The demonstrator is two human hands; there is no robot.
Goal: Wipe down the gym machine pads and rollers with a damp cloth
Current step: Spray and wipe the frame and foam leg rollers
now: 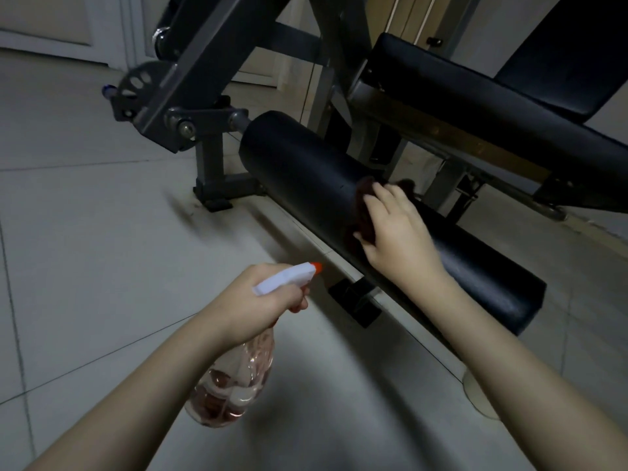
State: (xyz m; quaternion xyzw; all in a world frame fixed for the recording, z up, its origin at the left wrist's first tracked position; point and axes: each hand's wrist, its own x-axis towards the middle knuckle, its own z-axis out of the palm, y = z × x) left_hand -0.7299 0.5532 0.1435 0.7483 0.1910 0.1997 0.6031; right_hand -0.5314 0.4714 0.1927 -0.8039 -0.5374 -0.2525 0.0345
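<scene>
A long black roller pad (299,171) lies low across the middle of the view, fixed to the grey machine frame. My right hand (394,229) presses a dark reddish cloth (362,205) against the roller's middle, fingers spread over it; most of the cloth is hidden under the hand. My left hand (268,300) grips a clear spray bottle (234,382) by its neck, a finger at the trigger. The bottle's white head with an orange nozzle (289,278) points toward the roller. It holds some pinkish liquid.
A black seat pad (492,107) and a black back pad (574,52) sit above and behind the roller. The grey steel frame (200,83) rises at upper left, with a foot (217,192) on the pale tiled floor (85,232). A white bar runs under the roller.
</scene>
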